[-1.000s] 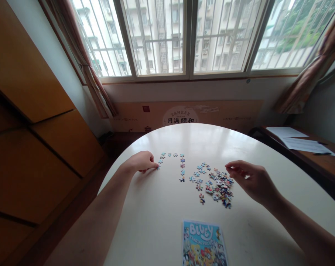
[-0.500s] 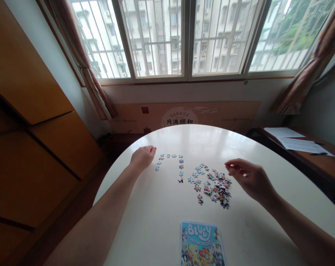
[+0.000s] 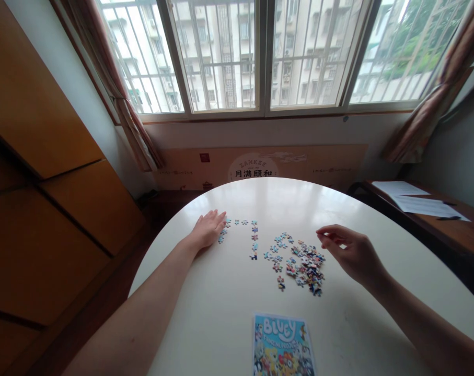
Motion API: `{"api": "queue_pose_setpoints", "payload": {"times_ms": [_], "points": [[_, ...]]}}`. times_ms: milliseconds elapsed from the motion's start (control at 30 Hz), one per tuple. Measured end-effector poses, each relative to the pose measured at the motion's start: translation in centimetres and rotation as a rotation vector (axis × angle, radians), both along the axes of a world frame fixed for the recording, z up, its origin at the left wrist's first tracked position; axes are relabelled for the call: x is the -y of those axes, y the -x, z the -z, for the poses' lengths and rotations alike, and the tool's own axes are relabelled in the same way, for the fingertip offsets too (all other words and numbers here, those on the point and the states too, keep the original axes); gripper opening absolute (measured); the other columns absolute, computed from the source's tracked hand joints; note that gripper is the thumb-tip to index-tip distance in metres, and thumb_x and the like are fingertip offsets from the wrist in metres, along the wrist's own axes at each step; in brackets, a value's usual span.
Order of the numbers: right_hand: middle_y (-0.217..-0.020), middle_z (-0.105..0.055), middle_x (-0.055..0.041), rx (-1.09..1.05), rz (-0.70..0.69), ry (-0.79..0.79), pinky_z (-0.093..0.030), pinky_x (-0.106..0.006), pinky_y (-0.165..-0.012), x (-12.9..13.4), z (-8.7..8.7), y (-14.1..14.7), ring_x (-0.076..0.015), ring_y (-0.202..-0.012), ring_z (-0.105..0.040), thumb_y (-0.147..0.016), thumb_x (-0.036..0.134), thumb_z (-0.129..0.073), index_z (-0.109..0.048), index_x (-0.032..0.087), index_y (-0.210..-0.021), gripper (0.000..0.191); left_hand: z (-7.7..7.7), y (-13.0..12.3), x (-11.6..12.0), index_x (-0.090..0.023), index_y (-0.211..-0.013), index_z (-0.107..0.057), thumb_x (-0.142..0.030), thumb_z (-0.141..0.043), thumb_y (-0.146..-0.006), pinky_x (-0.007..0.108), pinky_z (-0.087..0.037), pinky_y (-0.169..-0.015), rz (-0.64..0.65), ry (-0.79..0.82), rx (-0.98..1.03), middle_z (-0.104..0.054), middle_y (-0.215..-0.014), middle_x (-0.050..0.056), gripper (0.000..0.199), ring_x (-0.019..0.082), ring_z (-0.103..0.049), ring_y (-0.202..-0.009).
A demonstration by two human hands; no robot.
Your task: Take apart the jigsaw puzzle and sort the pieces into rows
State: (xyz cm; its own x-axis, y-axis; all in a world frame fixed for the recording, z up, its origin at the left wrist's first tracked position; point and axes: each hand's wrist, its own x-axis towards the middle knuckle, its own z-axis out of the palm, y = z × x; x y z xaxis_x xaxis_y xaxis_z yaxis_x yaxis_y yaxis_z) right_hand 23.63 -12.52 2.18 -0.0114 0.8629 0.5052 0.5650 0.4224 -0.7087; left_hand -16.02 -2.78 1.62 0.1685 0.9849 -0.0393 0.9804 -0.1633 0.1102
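Flat on the table, fingers stretched out, my left hand (image 3: 208,230) lies at the left side of an arch of puzzle pieces (image 3: 254,230). Its fingertips cover or touch the upper left pieces; which of these is hard to tell. My right hand (image 3: 344,243) hovers just right of a heap of loose puzzle pieces (image 3: 311,263), thumb and forefinger pinched together. Anything between those fingertips is too small to make out. Several blue-toned pieces (image 3: 281,240) lie scattered between the arch and the heap.
A Bluey picture sheet (image 3: 284,344) lies at the near edge of the round white table (image 3: 213,318). To the right, papers (image 3: 428,201) and pens rest on a brown desk (image 3: 467,230). Wooden cabinets (image 3: 44,235) stand at the left, a barred window ahead.
My left hand has gone from closed fingers to stretched ones and moved slightly right and down onto the left pieces. My right hand keeps its pinch, almost unmoved.
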Motion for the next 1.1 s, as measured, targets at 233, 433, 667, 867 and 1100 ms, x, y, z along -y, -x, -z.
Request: {"api": "queue_pose_setpoints", "payload": {"times_ms": [233, 433, 667, 867, 1100], "points": [[-0.072, -0.071, -0.0048, 0.000, -0.015, 0.001, -0.057, -0.030, -0.061, -0.1, 0.2, -0.1, -0.0198, -0.065, -0.069, -0.086, 0.041, -0.063, -0.072, 0.018, -0.090, 0.024, -0.4, -1.0, 0.6, -0.021, -0.157, -0.020, -0.053, -0.012, -0.100, 0.058, -0.008, -0.118, -0.012, 0.077, -0.039, -0.006, -0.164, 0.012, 0.066, 0.029, -0.004, -0.151], [-0.070, -0.070, -0.0043, 0.003, -0.024, 0.004, -0.057, -0.029, -0.061, 0.1, -0.1, 0.1, -0.0197, -0.065, -0.069, -0.087, 0.040, -0.063, -0.071, 0.018, -0.089, 0.023, -0.6, -1.7, 1.2, -0.019, -0.157, -0.018, -0.053, -0.009, -0.100, 0.060, -0.010, -0.117, -0.041, 0.084, -0.052, -0.003, -0.164, 0.012, 0.067, 0.030, -0.003, -0.151], [-0.070, -0.070, -0.0037, 0.006, -0.030, 0.001, -0.056, -0.028, -0.060, -0.2, 0.2, -0.1, -0.0187, -0.064, -0.068, -0.087, 0.040, -0.063, -0.072, 0.018, -0.089, 0.023, -0.6, -2.4, 1.5, -0.018, -0.157, -0.018, -0.053, -0.009, -0.099, 0.060, -0.008, -0.117, -0.086, 0.089, -0.054, -0.003, -0.164, 0.013, 0.069, 0.030, -0.002, -0.151], [-0.069, -0.069, -0.0033, 0.002, -0.030, 0.010, -0.055, -0.029, -0.061, -0.3, 0.1, -0.1, -0.0185, -0.063, -0.068, -0.087, 0.039, -0.063, -0.072, 0.018, -0.089, 0.022, -0.6, -2.7, 1.6, -0.017, -0.157, -0.019, -0.055, -0.010, -0.099, 0.061, -0.008, -0.117, -0.089, 0.082, -0.052, -0.005, -0.164, 0.012, 0.071, 0.031, -0.004, -0.151], [-0.076, -0.072, -0.0038, 0.043, -0.011, 0.043, -0.055, -0.031, -0.065, -0.7, 0.1, -0.2, -0.0185, -0.069, -0.068, -0.087, 0.035, -0.061, -0.073, 0.019, -0.092, 0.020, -0.3, -2.6, 1.0, -0.017, -0.157, -0.020, -0.052, -0.009, -0.100, 0.063, -0.013, -0.116, -0.099, 0.069, -0.056, -0.010, -0.163, 0.013, 0.068, 0.032, -0.008, -0.151]]}}
